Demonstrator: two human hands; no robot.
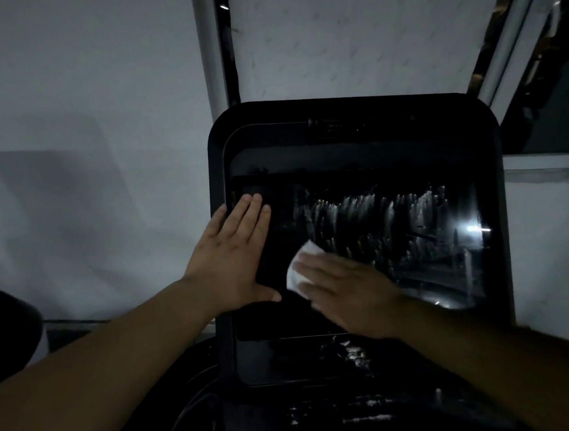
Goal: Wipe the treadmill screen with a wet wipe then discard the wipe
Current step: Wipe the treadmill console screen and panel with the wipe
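Note:
The treadmill console is a black rounded panel with a dark glossy screen in its middle. Wet streaks shine across the screen's centre and right part. My right hand lies flat on the lower middle of the screen and presses a folded white wet wipe against the glass; the wipe sticks out past my fingertips to the upper left. My left hand rests with straight fingers on the left edge of the console, thumb spread toward the wipe. It holds nothing.
A pale wall stands behind and left of the console. A window frame runs at the upper right. Below the screen is a dark control strip with faint markings. A dark rounded object sits at the left edge.

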